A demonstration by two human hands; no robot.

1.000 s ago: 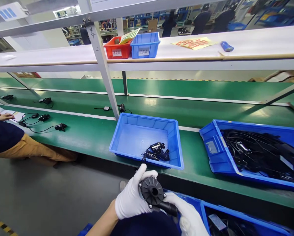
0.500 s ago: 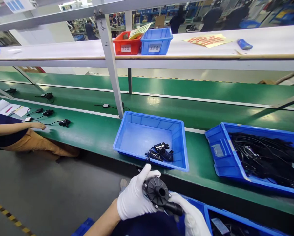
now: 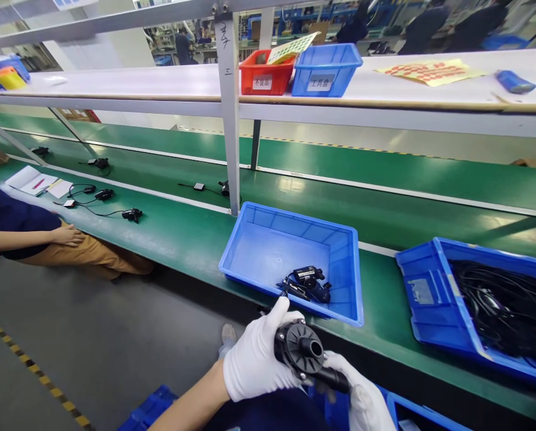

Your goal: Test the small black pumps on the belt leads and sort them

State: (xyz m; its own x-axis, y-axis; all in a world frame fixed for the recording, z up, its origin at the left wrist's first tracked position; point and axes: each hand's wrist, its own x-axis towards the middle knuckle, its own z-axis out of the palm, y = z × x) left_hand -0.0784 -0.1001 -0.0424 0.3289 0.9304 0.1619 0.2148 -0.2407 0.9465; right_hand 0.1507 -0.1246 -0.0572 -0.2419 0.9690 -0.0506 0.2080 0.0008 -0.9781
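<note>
Both my hands wear white gloves. My left hand is wrapped round a black water pump with a ribbed round cover, screws at its rim and a short pipe facing up. My right hand grips the pump's lower right side by its side pipe; some of those fingers are hidden beneath it. Just beyond the pump, a blue bin sits at the bench edge with several black pumps and their cables in its near right corner.
A second blue bin full of black cables stands tilted on the green bench at right. More blue bins are below. A co-worker sits at left. Red and blue boxes stand on the upper shelf.
My view has swung left, so the bins and shelf appear further right. The co-worker's hand has moved from the bench onto their lap. My hands keep hold of the pump.
</note>
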